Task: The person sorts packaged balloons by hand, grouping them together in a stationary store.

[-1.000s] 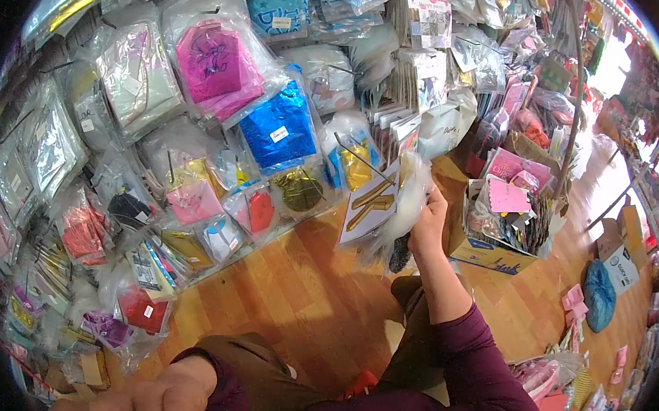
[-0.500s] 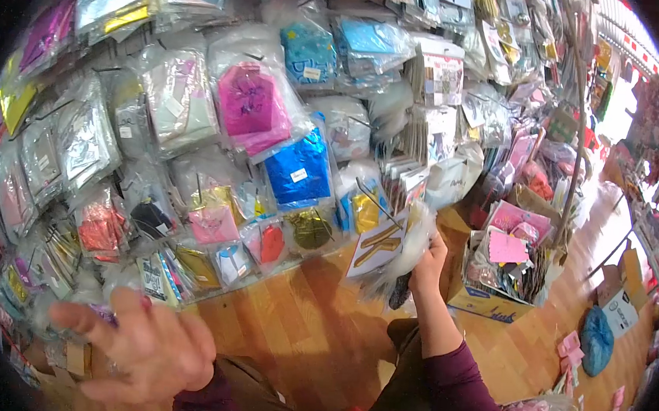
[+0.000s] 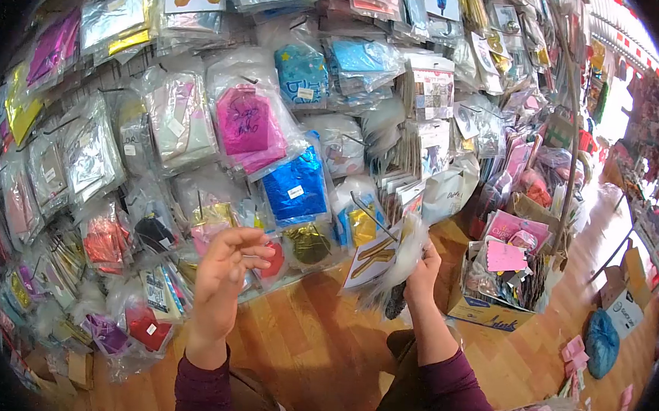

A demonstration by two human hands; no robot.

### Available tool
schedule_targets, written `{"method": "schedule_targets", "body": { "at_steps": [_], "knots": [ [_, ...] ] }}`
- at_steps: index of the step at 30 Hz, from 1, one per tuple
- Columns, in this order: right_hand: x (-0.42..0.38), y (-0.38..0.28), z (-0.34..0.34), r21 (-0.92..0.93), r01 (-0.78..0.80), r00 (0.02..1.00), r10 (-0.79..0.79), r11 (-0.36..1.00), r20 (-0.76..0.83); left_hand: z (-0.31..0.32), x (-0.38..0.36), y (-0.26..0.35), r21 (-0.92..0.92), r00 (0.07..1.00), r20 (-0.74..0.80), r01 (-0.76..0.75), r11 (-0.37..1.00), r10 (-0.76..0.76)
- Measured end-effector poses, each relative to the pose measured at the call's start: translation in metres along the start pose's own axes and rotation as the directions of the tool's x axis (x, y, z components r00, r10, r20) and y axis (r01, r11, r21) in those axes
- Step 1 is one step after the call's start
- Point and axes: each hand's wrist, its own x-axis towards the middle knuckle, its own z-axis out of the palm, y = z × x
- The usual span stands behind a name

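My right hand (image 3: 422, 273) is closed round a bundle of clear plastic packets (image 3: 402, 260), whose white, feathery-looking edges stick up. Just left of it is a card with a gold letter (image 3: 371, 261); whether it belongs to the bundle I cannot tell. My left hand (image 3: 229, 279) is raised, palm turned inward, fingers apart and slightly curled, holding nothing. It is in front of the lower hanging packets, near a red packet (image 3: 271, 260) and a dark gold one (image 3: 308, 244). Above hangs a shiny blue packet (image 3: 296, 186) beside a pink one (image 3: 250, 123).
Hooks with many bagged packets cover the wall ahead. On the wooden floor (image 3: 299, 310) at the right stand a full cardboard box (image 3: 490, 311), a blue bundle (image 3: 599, 343) and another box (image 3: 625, 310). Pink items (image 3: 575, 354) lie near them. An upright pole (image 3: 576, 146) rises behind.
My left hand has moved right and up from the lower left, turning upright, and the red and purple packets behind it now show. My right hand keeps its hold, almost unmoved.
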Motion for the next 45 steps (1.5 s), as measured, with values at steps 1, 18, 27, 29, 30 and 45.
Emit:
{"method": "schedule_targets", "body": {
  "at_steps": [1, 18, 27, 29, 30, 45],
  "knots": [
    [0.000, -0.001, 0.000, 0.010, -0.005, 1.000, 0.005, 1.000, 0.005, 0.001, 0.000, -0.003, 0.065, 1.000, -0.004, 0.022, 0.998, -0.022],
    [0.001, 0.001, -0.008, 0.005, 0.016, 1.000, -0.016, 1.000, -0.002, -0.043, -0.036, -0.126, 0.279, 0.925, -0.034, 0.372, 0.885, -0.378],
    [0.001, 0.003, -0.011, -0.026, 0.030, 0.999, -0.031, 0.999, -0.016, -0.045, -0.041, -0.129, 0.471, 0.923, 0.001, 0.339, 0.814, -0.384],
    [0.000, 0.001, -0.011, -0.025, 0.003, 1.000, -0.003, 1.000, -0.013, -0.045, -0.041, -0.128, 0.488, 0.923, 0.016, 0.328, 0.809, -0.384],
    [-0.001, 0.000, -0.010, -0.026, 0.003, 1.000, -0.003, 1.000, -0.013, -0.044, -0.040, -0.127, 0.497, 0.916, 0.024, 0.335, 0.800, -0.399],
    [-0.002, -0.006, -0.009, -0.025, -0.002, 1.000, 0.002, 1.000, -0.004, -0.043, -0.045, -0.126, 0.606, 0.890, 0.119, 0.286, 0.742, -0.441]
  ]
}}
